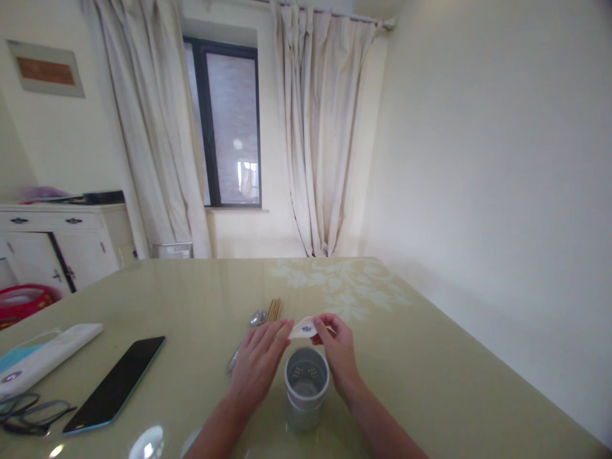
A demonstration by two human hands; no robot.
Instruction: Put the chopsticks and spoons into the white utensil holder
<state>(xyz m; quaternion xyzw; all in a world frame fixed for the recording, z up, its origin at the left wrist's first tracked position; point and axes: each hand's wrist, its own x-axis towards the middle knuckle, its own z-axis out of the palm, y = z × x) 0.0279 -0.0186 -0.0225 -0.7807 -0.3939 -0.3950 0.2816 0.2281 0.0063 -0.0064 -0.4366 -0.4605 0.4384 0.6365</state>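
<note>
A small white ceramic spoon (304, 328) with a blue mark is held up between my two hands. My right hand (337, 347) pinches its right side between thumb and fingers. The fingertips of my left hand (262, 357) close on its left end. Just below and nearer to me stands a grey, cup-shaped utensil holder (306, 386), upright, with drain holes showing in its bottom. Beyond my left hand lie wooden chopsticks (274, 309) and a metal spoon (259, 317), partly hidden by the hand.
On the table (205, 287), to the left, lie a black-screened phone (117, 382), glasses (36, 411) and a long white case (57, 357). A shiny white object (147, 442) sits at the near edge. A wall (478, 223) runs along the right side.
</note>
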